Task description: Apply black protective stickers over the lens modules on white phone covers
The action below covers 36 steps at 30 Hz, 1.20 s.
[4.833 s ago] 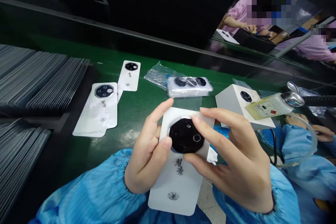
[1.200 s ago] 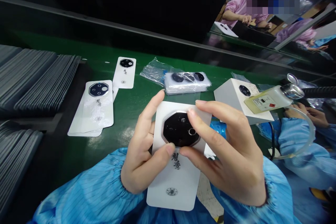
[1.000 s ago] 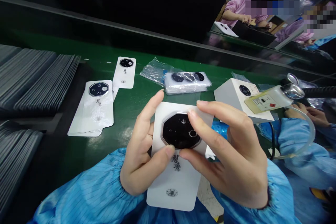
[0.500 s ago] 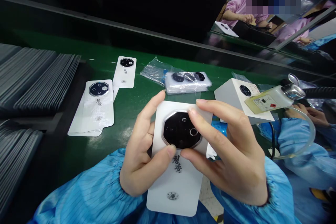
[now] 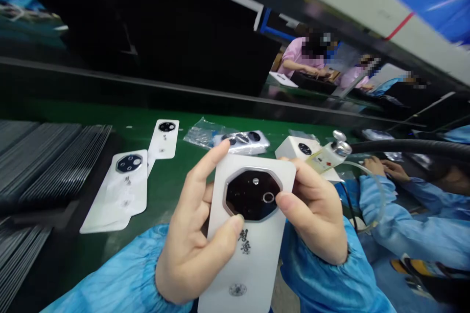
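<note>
Phone back panel (image 5: 246, 259) looks light and stiff, camera glass (image 5: 252, 194) slick and fragile, so grab edges, like left hand (image 5: 189, 249) and right hand (image 5: 312, 210) pinching it.

Green belt (image 5: 172, 195) open between left card stack (image 5: 127, 190) and left hand (image 5: 194, 249): passage toward far edge. Held card (image 5: 253, 274) and both hands fill middle; right hand (image 5: 316, 210) closest to right-side obstacles. Narrow gap between far card (image 5: 163, 139) and plastic-wrapped pack (image 5: 238, 143). Right route blocked by white box (image 5: 293, 147), plastic bottle (image 5: 328, 156), clear tube (image 5: 374, 190), black hose (image 5: 404, 145), co-worker's blue sleeve (image 5: 400, 225). Dark slat stacks (image 5: 47, 166) bound left.
</note>
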Tool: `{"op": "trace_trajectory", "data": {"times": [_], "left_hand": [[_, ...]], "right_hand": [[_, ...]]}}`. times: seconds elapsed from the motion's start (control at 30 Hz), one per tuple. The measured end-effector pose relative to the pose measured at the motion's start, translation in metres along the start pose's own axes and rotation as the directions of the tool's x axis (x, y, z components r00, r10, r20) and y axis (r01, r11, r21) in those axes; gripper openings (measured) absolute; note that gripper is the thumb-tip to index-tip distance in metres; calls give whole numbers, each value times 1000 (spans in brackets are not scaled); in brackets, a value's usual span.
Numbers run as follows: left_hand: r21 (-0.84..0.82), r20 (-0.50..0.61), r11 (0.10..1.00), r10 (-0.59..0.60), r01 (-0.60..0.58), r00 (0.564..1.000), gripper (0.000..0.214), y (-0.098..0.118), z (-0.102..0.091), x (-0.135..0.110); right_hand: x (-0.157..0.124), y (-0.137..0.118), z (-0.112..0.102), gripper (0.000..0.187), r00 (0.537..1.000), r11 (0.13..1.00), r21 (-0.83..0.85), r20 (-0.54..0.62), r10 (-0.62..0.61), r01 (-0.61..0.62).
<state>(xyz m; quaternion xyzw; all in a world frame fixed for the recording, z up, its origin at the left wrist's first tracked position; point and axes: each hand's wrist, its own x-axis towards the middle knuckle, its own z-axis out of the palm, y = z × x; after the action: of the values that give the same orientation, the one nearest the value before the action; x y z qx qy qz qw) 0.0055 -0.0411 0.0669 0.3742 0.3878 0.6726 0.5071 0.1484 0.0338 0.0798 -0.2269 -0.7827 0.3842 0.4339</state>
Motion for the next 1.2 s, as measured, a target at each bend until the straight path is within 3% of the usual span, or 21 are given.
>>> {"op": "trace_trajectory", "data": {"times": [0.13,0.3,0.37,0.47,0.53,0.73,0.87,0.97,1.2], "left_hand": [[43,72,999,-12,9,997,64,15,20,0],[-35,189,988,-144,153,971,74,24,32,11],[-71,272,971,-200,227,941,64,26,34,17],[-40,446,942,-281,333,850,30,27,37,22],[-11,459,925,-333,380,824,22,28,40,19],[77,300,913,-405,401,864,26,28,46,7],[160,186,921,-381,354,906,29,22,44,5],[151,191,941,-329,304,925,30,17,44,5],[15,330,986,-163,168,930,21,12,46,10]], "right_hand": [[1,-19,-13,14,998,992,128,-60,3,5],[0,-39,-27,24,988,993,116,-152,32,-15],[1,-45,-31,26,982,991,130,-178,55,-32],[2,-53,-34,25,971,987,152,-226,80,-45],[1,-57,-34,26,970,990,139,-233,64,-32],[-4,-62,-36,32,970,998,61,-241,19,-5],[-5,-60,-37,28,969,999,41,-247,-2,13],[-5,-61,-37,29,975,999,45,-220,21,-11],[-5,-58,-39,30,980,996,64,-183,75,-64]]}}
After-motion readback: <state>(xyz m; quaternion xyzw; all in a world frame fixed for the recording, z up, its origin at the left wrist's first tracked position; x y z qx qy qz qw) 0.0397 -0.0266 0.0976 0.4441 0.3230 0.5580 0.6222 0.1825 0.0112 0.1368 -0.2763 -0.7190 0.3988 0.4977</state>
